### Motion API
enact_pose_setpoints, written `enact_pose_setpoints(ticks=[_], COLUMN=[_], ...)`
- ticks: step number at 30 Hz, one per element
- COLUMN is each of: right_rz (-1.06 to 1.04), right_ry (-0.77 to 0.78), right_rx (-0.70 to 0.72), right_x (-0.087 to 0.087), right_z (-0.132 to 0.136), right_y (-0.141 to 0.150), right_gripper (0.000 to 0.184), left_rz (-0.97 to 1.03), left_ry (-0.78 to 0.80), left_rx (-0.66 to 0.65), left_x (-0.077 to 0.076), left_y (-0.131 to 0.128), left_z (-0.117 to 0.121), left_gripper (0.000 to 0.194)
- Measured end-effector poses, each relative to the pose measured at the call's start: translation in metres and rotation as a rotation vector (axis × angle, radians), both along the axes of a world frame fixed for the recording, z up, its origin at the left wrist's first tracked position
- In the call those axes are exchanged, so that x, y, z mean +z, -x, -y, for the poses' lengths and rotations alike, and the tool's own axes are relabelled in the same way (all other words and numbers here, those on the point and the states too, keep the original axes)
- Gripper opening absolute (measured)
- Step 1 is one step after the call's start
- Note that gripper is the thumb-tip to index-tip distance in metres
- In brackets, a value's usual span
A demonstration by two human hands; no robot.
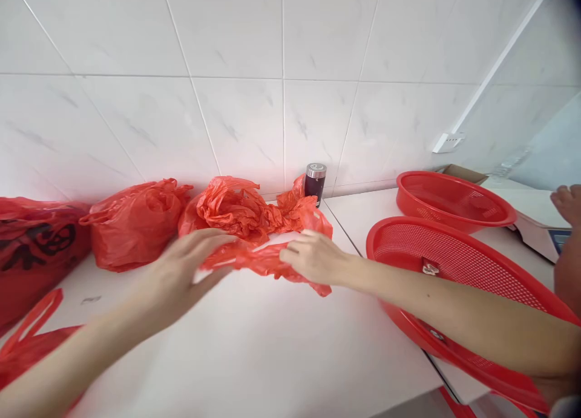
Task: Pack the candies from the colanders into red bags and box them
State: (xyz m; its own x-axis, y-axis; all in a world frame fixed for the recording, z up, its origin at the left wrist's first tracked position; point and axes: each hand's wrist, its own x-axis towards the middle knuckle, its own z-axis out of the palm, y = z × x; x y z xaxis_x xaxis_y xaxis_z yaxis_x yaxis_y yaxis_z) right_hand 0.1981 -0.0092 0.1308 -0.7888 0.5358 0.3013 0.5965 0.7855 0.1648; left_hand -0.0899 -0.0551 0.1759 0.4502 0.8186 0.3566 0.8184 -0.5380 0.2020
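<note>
A crumpled red plastic bag [267,259] stretches above the white table between my two hands. My right hand [318,257] has its fingers closed on the right part of the bag. My left hand [188,261], slightly blurred, is at the bag's left end with its thumb held apart from its stretched fingers. Just behind lies a heap of loose red plastic bags [240,209]. Further left sits a filled, knotted red plastic bag [131,230]. A dark tumbler with a silver lid [315,185] stands by the wall.
Two red perforated baskets, a near one [454,254] and a far one [454,200], stand on the right. Beyond them are a scale [531,224] and another person's hand [567,205]. A large printed red bag [36,242] lies far left. White tiles [236,37] line the back.
</note>
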Motion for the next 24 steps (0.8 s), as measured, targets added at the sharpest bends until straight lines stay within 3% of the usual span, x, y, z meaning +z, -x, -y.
enact_pose_setpoints(ticks=[3,5,7,9,12,15,18,20,22,24], right_rz=[0.035,0.112,0.261,0.405,0.494,0.44,0.216,0.052,-0.139,-0.409], right_ry=[-0.067,-0.002,0.181,0.377,0.588,0.688,0.659,0.704,0.831,0.866], right_rx=[0.054,0.024,-0.032,-0.066,-0.14,-0.298,-0.418,-0.445,-0.411,-0.364], right_x=[-0.014,-0.017,-0.014,-0.008,0.005,0.021,0.041,0.054,0.066,0.072], right_z=[0.023,0.036,0.046,0.053,0.054,0.047,0.041,0.043,0.048,0.056], right_y=[0.006,0.002,-0.008,-0.02,-0.037,-0.048,-0.054,-0.059,-0.07,-0.09], right_gripper=[0.022,0.024,0.026,0.023,0.009,0.034,0.066,0.078,0.078,0.066], left_rz=[-0.119,-0.287,-0.405,-0.494,-0.589,-0.64,-0.638,-0.565,-0.465,-0.382], left_ry=[0.228,0.384,0.41,0.354,0.231,0.134,0.056,0.051,0.089,0.119], left_rx=[-0.215,-0.244,-0.278,-0.243,-0.068,0.01,0.047,0.095,0.11,0.071], left_x=[-0.032,-0.062,-0.088,-0.101,-0.095,-0.078,-0.068,-0.064,-0.061,-0.06], left_y=[-0.07,-0.095,-0.098,-0.084,-0.05,-0.024,-0.018,-0.023,-0.031,-0.042], left_z=[-0.002,-0.001,-0.002,-0.009,-0.024,-0.028,-0.018,-0.008,0.0,0.005], left_gripper=[0.038,0.024,0.012,0.024,0.035,0.044,0.053,0.059,0.069,0.076])
